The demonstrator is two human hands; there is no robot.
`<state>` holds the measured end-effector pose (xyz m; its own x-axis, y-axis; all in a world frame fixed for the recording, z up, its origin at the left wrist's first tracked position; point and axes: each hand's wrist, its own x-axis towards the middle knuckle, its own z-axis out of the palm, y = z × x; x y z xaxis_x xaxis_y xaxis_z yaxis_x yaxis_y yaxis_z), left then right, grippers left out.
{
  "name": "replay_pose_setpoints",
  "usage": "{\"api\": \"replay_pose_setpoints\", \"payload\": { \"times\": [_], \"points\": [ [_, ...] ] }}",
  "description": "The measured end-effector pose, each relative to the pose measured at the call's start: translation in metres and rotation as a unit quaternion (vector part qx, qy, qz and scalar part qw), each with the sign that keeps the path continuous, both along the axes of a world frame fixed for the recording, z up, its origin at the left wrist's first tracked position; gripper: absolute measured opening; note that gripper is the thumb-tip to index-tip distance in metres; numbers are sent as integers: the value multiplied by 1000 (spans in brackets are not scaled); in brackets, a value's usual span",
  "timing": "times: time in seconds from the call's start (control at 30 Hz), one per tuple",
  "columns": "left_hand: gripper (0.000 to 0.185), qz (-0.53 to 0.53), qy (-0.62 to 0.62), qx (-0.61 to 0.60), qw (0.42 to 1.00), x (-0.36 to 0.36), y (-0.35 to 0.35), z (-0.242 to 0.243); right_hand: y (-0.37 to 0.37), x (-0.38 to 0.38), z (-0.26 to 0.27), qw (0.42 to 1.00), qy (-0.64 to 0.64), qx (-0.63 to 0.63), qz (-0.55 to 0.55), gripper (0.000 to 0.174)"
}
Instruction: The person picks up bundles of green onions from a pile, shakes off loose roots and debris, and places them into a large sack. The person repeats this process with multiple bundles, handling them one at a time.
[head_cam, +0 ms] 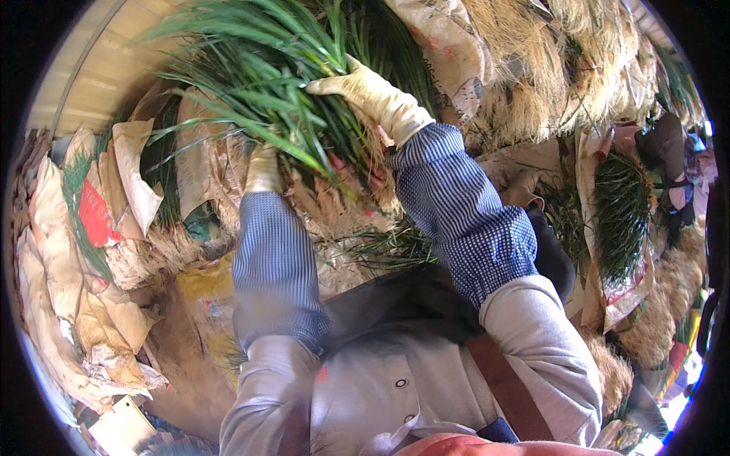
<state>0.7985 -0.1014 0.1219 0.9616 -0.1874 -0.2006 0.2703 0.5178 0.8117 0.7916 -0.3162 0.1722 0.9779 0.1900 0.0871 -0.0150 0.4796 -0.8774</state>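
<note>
A bundle of long green leaves (274,85), like garlic chives or a similar plant, fans out before me, its upper left part blurred. My right hand (379,102), in a pale yellow glove, grips its right side, with thumb and forefinger spread around the leaves. Lower down on the left, my left hand (264,165) is in a like glove and holds the bundle from beneath; leaves hide its fingers. Fibrous pale roots (319,199) hang below the leaves. Both forearms wear blue-and-white checked sleeve covers (276,256).
Root-ended bundles (530,74) are stacked at the upper right, beside a printed woven sack (442,45). Crumpled paper wrappings (63,228) line the left. Loose leaves (393,245) lie near my lap. Another green bundle (621,216) sits in wrapping at the right. A corrugated wall (85,62) rises upper left.
</note>
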Motion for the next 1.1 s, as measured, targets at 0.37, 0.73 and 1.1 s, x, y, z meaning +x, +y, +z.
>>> {"api": "replay_pose_setpoints", "payload": {
  "times": [0.37,0.73,1.1],
  "points": [
    [66,95,12,12,995,-3,28,-1,80,-1,28,652,-18,-754,-80,76],
    [103,193,-146,232,942,-11,-37,-35,35,25,70,736,4,-658,160,104],
    [102,195,-157,132,959,-32,-47,-30,-63,256,17,589,-246,-757,-140,47]
  ]
}}
